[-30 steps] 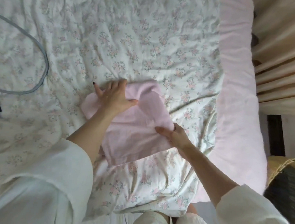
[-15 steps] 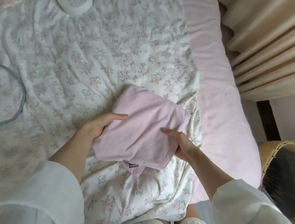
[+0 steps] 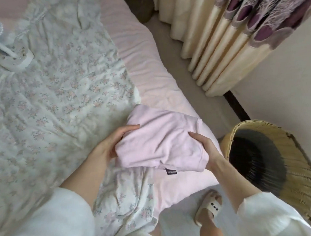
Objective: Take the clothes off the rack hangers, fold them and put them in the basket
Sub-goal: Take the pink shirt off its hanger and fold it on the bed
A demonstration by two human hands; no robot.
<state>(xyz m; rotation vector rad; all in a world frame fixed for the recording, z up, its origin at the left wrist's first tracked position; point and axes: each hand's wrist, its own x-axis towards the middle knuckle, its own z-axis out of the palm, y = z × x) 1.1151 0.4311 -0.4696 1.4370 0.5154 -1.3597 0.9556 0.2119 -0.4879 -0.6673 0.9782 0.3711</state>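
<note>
Folded pink garment (image 3: 160, 144) held up off the bed between both hands, over the pink sheet (image 3: 148, 64) at the bed's right edge, just left of the basket. Left hand (image 3: 112, 144) grasps the garment's left side, thumb on top, fingers curled underneath. Right hand (image 3: 206, 146) grasps its right side, thumb on top near the folded hem, fingers wrapped below. Small dark label (image 3: 171, 172) hangs from the garment's near edge

Woven basket (image 3: 291, 170) on the floor at right, tilted open toward camera, dark inside; contents cannot be told. It's near the garment, not touching

Floral quilt (image 3: 54, 95) covers the left of the bed, rumpled, one corner hanging off the near edge. White plastic hanger piece (image 3: 16, 61) lies on the quilt far left, blurred. Cream curtain (image 3: 225, 49) with purple pattern hangs at far right, reaching the floor. Person wears white sleeves (image 3: 271, 221); one foot in a white slipper (image 3: 209, 209) on the floor near the basket
</note>
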